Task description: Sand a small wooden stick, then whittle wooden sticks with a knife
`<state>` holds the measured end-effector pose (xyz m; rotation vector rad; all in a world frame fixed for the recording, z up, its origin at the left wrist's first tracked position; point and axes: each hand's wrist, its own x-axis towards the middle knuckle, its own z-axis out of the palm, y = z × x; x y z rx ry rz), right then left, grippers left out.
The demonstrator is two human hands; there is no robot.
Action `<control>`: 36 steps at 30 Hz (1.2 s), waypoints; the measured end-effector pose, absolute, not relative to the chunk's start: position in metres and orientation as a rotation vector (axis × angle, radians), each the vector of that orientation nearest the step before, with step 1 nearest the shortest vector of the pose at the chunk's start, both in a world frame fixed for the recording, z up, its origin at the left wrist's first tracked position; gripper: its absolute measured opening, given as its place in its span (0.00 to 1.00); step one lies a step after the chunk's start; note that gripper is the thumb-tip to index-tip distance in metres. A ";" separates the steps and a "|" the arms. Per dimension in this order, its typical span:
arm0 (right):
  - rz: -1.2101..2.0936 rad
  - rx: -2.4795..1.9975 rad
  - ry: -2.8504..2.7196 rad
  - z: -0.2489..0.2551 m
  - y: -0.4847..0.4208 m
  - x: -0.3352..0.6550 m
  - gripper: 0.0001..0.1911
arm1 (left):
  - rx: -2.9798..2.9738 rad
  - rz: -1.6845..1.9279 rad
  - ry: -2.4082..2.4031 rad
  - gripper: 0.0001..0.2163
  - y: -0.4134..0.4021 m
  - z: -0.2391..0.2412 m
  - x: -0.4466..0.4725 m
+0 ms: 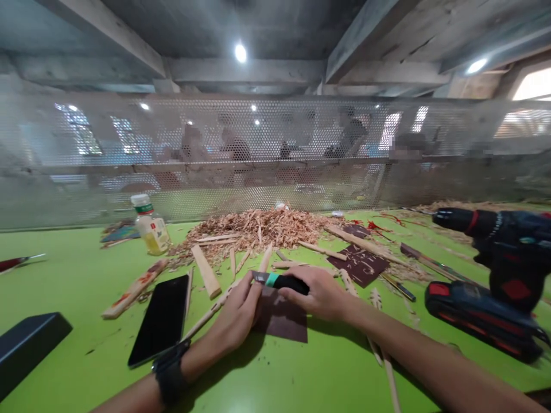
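My right hand (321,292) is wrapped round the black handle of a carving knife (290,283), which has a teal band near its short blade. The blade lies across a slim wooden stick (266,258), beside the fingertips of my left hand (236,315). That hand is closed on the stick, whose pale end sticks out past the blade; the rest is hidden by the fingers. Under both hands lies a square of brown sandpaper (286,321). A longer thin stick (206,318) runs beneath my left wrist, beside a black phone (161,318).
A heap of wood shavings (267,226) stands before a perforated metal screen (258,137). A cordless drill (512,246) stands at the right. A drink bottle (152,229), wooden strips (205,272), another sandpaper sheet (364,267) and a dark box (32,347) lie around. People are blurred behind the screen.
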<state>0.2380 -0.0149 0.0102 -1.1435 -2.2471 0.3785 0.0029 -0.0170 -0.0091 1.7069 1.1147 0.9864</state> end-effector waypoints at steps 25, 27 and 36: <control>0.269 -1.207 -2.370 0.017 -0.022 0.246 0.24 | 1.634 0.890 1.150 0.13 -0.019 -0.004 0.020; 0.247 -1.208 -2.365 0.016 -0.020 0.248 0.24 | 1.687 0.874 1.166 0.13 -0.020 0.000 0.021; 0.174 -1.491 -2.108 0.024 0.005 0.282 0.34 | 1.759 0.863 1.290 0.12 -0.025 0.007 0.024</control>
